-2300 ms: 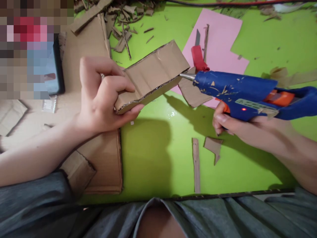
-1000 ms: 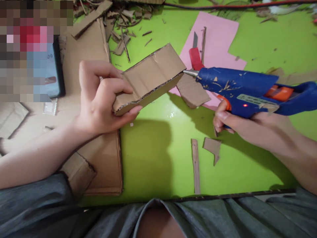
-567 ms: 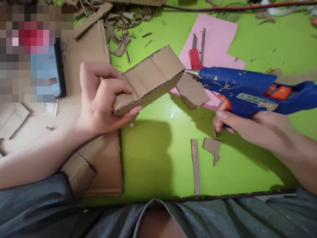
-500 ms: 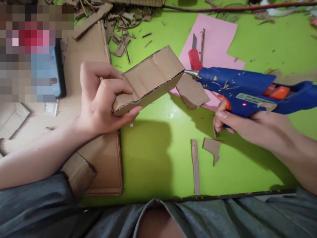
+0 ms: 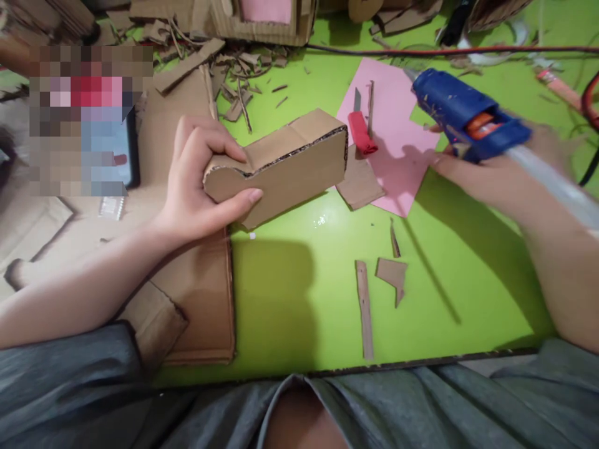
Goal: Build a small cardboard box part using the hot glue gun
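Observation:
My left hand (image 5: 201,181) is closed around the near end of a cardboard box-like piece (image 5: 294,181), thumb on its side face and fingers over the top. A dark, shiny line runs along the piece's upper edge. At the right, my right hand (image 5: 491,181) grips a blue glue gun (image 5: 468,112), with a translucent glue stick (image 5: 556,181) sticking out of its back. The gun's metal nozzle points to the upper left, apart from the cardboard piece. A cutter with a red handle (image 5: 361,134) lies between the two, on pink paper (image 5: 393,106).
A large cardboard sheet (image 5: 206,312) covers the left, with a phone (image 5: 133,149) on it. Cardboard scraps (image 5: 234,75) pile up at the back left. A cardboard strip (image 5: 364,312) and an angular scrap (image 5: 393,274) lie in front. A red-black cable (image 5: 421,51) crosses the back.
My right hand has drawn the glue gun away from the piece's corner, up and to the right. My left hand has turned the piece so its side face shows more.

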A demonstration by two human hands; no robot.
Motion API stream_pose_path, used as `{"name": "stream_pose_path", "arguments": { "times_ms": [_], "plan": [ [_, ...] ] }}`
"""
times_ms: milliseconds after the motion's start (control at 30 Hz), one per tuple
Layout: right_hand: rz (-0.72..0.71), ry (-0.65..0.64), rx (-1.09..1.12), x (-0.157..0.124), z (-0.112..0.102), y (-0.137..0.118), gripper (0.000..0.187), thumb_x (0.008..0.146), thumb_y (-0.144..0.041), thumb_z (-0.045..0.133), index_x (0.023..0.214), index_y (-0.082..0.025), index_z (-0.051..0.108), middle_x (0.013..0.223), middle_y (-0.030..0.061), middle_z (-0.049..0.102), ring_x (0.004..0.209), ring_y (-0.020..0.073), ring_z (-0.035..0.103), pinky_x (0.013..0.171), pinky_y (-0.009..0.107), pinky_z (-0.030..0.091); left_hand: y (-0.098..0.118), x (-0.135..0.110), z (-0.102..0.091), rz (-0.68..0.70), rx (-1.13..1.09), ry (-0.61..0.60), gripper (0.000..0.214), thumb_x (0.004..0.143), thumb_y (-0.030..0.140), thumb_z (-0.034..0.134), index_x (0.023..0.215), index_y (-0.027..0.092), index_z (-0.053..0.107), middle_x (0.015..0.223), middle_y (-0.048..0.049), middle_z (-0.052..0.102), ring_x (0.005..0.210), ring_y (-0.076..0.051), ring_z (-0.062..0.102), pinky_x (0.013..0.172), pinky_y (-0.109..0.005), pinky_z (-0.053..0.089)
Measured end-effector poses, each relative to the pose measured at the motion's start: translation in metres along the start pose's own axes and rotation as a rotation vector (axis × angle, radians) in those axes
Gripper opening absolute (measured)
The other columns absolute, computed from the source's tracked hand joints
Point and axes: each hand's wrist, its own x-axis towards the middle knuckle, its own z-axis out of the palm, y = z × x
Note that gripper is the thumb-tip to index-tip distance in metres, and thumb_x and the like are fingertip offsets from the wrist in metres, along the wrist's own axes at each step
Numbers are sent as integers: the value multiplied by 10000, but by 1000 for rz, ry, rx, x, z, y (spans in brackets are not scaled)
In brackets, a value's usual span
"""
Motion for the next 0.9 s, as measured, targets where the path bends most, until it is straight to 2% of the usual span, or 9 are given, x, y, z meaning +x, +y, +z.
{"name": "stream_pose_path", "arguments": {
  "times_ms": [33, 100, 200, 300, 400, 467, 600, 800, 900],
  "plan": [
    [45, 1, -174, 11, -4, 4, 580, 986, -526, 945, 1489, -276, 802, 1266, 134, 865, 1203, 395, 809, 1098, 643, 600, -2, 0, 1, -18, -24, -2, 613, 971, 800, 879, 1296, 305, 720, 1203, -68, 760, 1169, -306, 748, 1020, -554, 692],
    [86, -21, -301, 30, -11, 11, 775, 964, -429, 1017, 1655, -247, 717, 1431, 195, 848, 1336, 435, 802, 1117, 652, 584, -6, 1, 1, -68, -75, -13, 546, 996, 780, 863, 1283, 335, 733, 1206, -63, 776, 1180, -303, 761, 1057, -547, 685],
    [52, -102, -445, 51, -20, 16, 816, 996, -304, 997, 1733, -234, 654, 1565, 205, 806, 1493, 437, 758, 1182, 658, 569, -9, 3, -1, -87, -135, -14, 549, 989, 775, 884, 1278, 328, 751, 1217, -67, 782, 1193, -306, 771, 1089, -541, 681],
    [-20, -145, -508, 55, -27, 11, 809, 1026, -279, 968, 1760, -202, 636, 1690, 228, 723, 1668, 462, 622, 1297, 698, 521, -9, 6, -5, -93, -193, -53, 516, 991, 707, 927, 1295, 322, 764, 1246, -56, 796, 1207, -291, 774, 1120, -514, 671],
    [-143, -80, -434, 41, -29, -10, 719, 1044, -219, 934, 1718, -191, 686, 1759, 215, 659, 1700, 427, 592, 1393, 669, 457, -6, 10, -8, -113, -255, -109, 437, 1015, 640, 927, 1310, 358, 771, 1269, -35, 811, 1228, -274, 782, 1156, -480, 668],
    [-302, -28, -324, 24, -26, -26, 674, 1073, -298, 912, 1706, -228, 691, 1777, 162, 647, 1706, 404, 582, 1422, 651, 444, -3, 11, -7, -127, -280, -120, 427, 1023, 646, 916, 1306, 359, 772, 1290, -45, 820, 1255, -284, 792, 1185, -506, 681],
    [-359, -6, -154, -9, -8, -47, 466, 1165, -525, 771, 1569, -293, 768, 1913, 89, 495, 1720, 418, 561, 1346, 659, 562, 4, 11, -6, -127, -274, -152, 443, 1018, 692, 907, 1271, 353, 779, 1326, -78, 818, 1318, -316, 799, 1245, -594, 694],
    [-452, -68, -58, -32, 21, -66, 655, 1074, -608, 863, 1644, -334, 693, 1878, 85, 511, 1746, 488, 518, 1365, 730, 587, 10, 15, -9, -172, -321, -227, 457, 1018, 682, 924, 1216, 289, 798, 1315, -103, 809, 1316, -328, 801, 1255, -674, 692],
    [-581, -106, 2, -36, 31, -76, 763, 1034, -589, 909, 1708, -365, 631, 1811, 79, 585, 1721, 494, 557, 1393, 762, 567, 12, 18, -10, -197, -357, -275, 395, 1024, 663, 921, 1199, 329, 803, 1277, -80, 814, 1303, -324, 807, 1244, -635, 703]
  ]
}}
